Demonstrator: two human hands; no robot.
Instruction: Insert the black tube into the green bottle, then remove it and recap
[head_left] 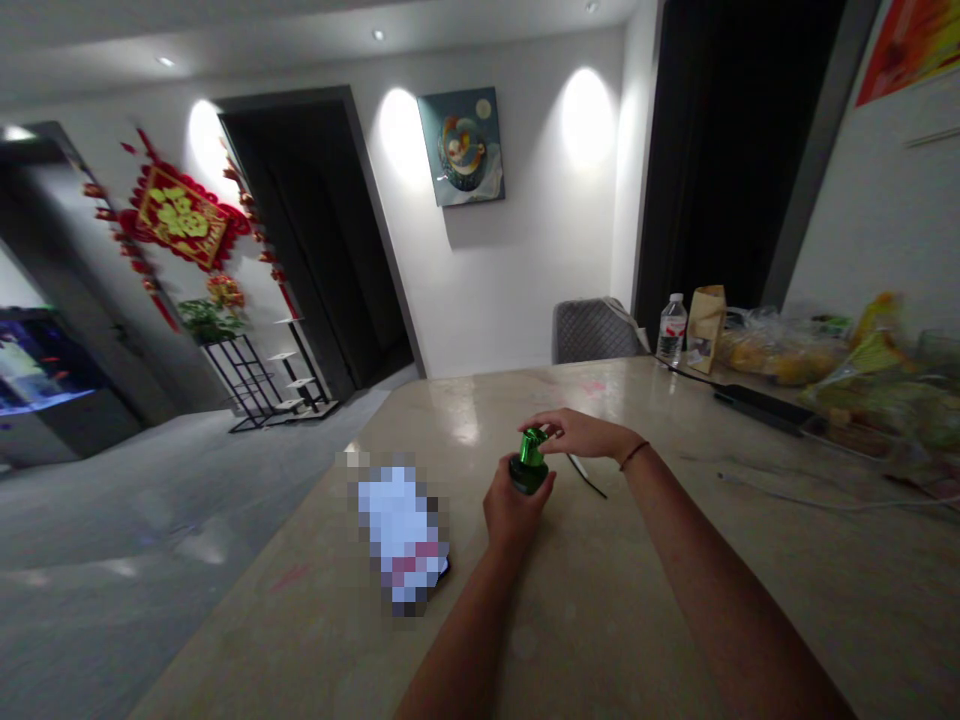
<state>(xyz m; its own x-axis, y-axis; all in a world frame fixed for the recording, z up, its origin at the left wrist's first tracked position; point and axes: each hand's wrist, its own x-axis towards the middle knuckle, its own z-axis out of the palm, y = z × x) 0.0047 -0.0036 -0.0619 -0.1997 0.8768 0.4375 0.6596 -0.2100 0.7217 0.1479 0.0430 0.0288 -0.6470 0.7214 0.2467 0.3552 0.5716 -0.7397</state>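
Observation:
A small dark green bottle (527, 472) with a shiny green cap (533, 446) stands on the beige stone table (600, 620). My left hand (511, 508) is wrapped round the bottle's body from the near side. My right hand (577, 433) reaches in from the right, its fingertips pinched on the green cap. A thin dark cord (586, 477) lies on the table just right of the bottle, under my right wrist.
A blurred-out white object (401, 535) lies left of my hands. Along the right wall sit a water bottle (672, 330), a paper bag (706, 328), bagged food (780, 350) and a dark flat bar (757, 405). A grey chair (592, 330) stands at the far end.

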